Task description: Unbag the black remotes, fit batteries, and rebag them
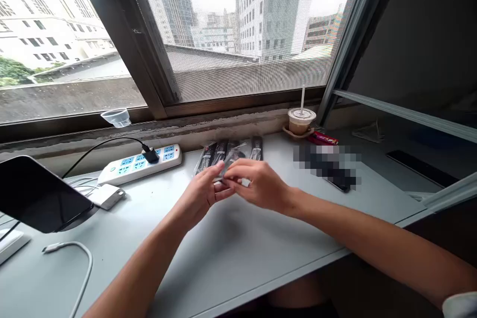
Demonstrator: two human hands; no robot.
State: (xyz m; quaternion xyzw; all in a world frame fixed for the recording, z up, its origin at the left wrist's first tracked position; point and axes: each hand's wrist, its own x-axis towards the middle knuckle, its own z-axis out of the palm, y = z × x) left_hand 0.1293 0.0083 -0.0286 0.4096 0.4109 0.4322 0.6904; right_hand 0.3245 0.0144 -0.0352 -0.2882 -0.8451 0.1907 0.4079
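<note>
My left hand [201, 193] and my right hand [261, 184] meet above the middle of the grey table. Between their fingertips they grip a small clear plastic packet [230, 158], its lower end hidden by the fingers. What is inside it I cannot make out clearly. The left thumb presses from the near left, with the other fingers curled under. My right fingers pinch it from the right. Just behind lie black items in clear plastic sleeves: one [206, 158] at the left, a second [219, 151] beside it, and another [257, 148] at the right.
A white power strip [139, 163] with a black plug stands left, near a white charger [108, 196]. A tablet [42, 194] and a white cable [87, 253] are farther left. At the back right stands a lidded drink cup [301, 118] by a pink packet [323, 138].
</note>
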